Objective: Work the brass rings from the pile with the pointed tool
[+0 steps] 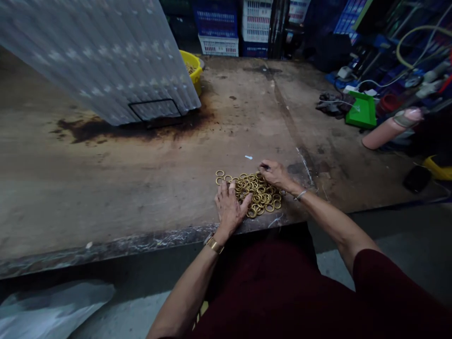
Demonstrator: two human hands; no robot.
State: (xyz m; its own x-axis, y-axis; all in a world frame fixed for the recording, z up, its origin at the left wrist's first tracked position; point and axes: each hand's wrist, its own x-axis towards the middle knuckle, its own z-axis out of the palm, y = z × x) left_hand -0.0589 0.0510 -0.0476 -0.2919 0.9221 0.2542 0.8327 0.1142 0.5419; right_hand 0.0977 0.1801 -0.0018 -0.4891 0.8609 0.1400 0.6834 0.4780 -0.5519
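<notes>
A heap of brass-coloured rings (261, 190) lies near the front edge of the worktable (169, 181). Along the heap's left side rests my left hand (229, 206), palm down, fingers and thumb spread and touching the rings. At the far right of the heap, my right hand (277, 175) is closed, thumb and fingers pinched together. Something small and dark shows at its fingertips, too blurred to name. A few loose rings (220, 173) lie just beyond my left fingertips. Past the heap is a small pale scrap (248, 157).
A tall stack of translucent ribbed sheets (116, 56) stands at the left in a black wire frame (155, 101). Behind it sits a yellow basin (197, 77). On the right are a green tray (363, 110) and a pink bottle (391, 128). Plastic crates (217, 23) line the back.
</notes>
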